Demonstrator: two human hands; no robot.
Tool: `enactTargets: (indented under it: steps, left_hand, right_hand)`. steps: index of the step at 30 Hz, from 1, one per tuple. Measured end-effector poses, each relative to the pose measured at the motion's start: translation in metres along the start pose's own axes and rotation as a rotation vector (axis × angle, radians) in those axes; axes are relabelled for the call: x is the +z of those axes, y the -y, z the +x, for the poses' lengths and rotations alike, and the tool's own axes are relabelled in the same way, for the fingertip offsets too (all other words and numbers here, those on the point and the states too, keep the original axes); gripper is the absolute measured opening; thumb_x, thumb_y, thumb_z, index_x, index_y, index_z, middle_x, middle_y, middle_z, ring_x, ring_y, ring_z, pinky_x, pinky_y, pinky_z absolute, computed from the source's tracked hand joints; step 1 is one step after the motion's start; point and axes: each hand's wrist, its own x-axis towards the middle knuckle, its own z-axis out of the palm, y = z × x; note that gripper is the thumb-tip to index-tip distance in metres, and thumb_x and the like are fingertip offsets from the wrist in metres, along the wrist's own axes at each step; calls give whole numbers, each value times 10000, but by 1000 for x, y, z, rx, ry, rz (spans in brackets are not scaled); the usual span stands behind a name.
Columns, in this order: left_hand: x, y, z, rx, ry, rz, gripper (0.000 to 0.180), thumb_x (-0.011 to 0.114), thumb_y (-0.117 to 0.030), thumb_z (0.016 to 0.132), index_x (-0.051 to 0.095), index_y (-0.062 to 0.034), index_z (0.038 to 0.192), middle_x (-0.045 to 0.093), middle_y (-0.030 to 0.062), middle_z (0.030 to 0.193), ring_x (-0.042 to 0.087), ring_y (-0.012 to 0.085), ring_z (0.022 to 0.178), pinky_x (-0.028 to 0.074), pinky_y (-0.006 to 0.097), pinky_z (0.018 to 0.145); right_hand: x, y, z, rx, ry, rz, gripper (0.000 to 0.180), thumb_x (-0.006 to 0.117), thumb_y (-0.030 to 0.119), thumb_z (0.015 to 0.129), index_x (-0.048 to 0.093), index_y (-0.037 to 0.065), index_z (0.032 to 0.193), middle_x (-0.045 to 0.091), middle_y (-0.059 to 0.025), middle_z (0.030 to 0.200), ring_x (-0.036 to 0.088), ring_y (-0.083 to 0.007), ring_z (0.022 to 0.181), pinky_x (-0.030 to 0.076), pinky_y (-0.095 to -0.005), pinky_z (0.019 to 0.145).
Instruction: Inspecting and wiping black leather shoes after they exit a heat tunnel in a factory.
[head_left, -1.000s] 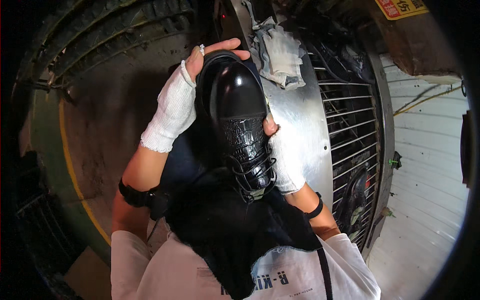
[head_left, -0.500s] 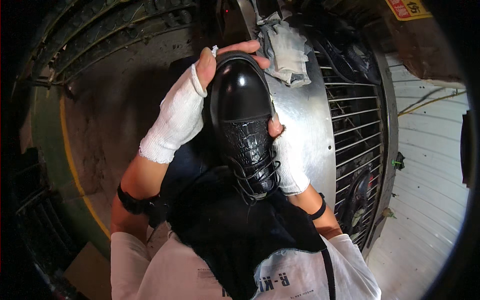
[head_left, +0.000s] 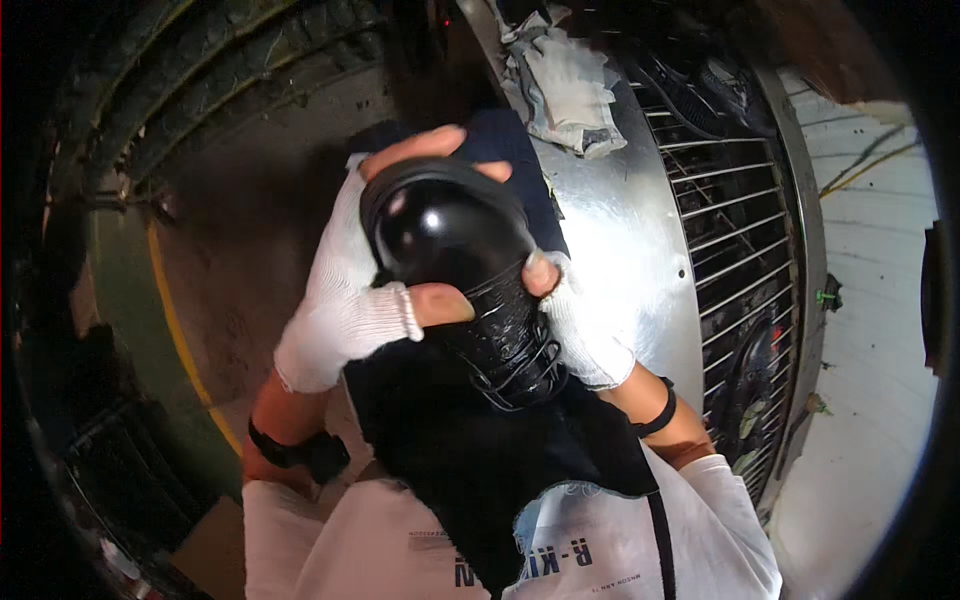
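Observation:
A glossy black lace-up shoe (head_left: 440, 235) is held over my lap, its rounded toe pointing away and its laces toward me. My left hand (head_left: 365, 290), in a white fingerless knit glove, wraps the shoe from the left. Its thumb lies across the upper behind the toe cap, and its fingers curl round the toe end. My right hand (head_left: 580, 320), gloved alike, grips the right side near the laces with its thumb on top; its other fingers are hidden beneath. A black cloth (head_left: 480, 450) lies over my lap under the heel end.
At the right is a metal table (head_left: 630, 220) with crumpled whitish rags (head_left: 570, 90) at its far end. Beside it a rack of metal bars (head_left: 735, 210) has dark shoes (head_left: 745, 390) below the bars. Dark curved racks (head_left: 220, 70) stand at the far left.
My left hand has slid down from the toe, its thumb now across the upper. The shoe has come nearer, its toe end tipped up. The view has shifted slightly.

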Motion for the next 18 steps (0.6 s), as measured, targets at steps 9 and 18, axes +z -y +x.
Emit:
enactTargets:
  steps: [9,18]
  left_hand:
    - [-25,19,-23,389,-271,-170,1053,976,-431,762,336,-197,1565,554,307,1483,608,447,1331,506,588,1158]
    - [-45,52,-21,107,374,-91,1118,730,-676,921,280,5,1685,279,218,1745,307,323,1604,158,456,1320]
  right_hand:
    - [-41,-13,-12,26,237,-36,664,595,475,1093,523,-29,1519,738,-102,1197,702,-183,1017,561,-305,852]
    - [-67,86,8,-267,-64,-298,613,901,294,824,688,16,1327,738,-82,1162,663,-136,1057,513,-276,959]
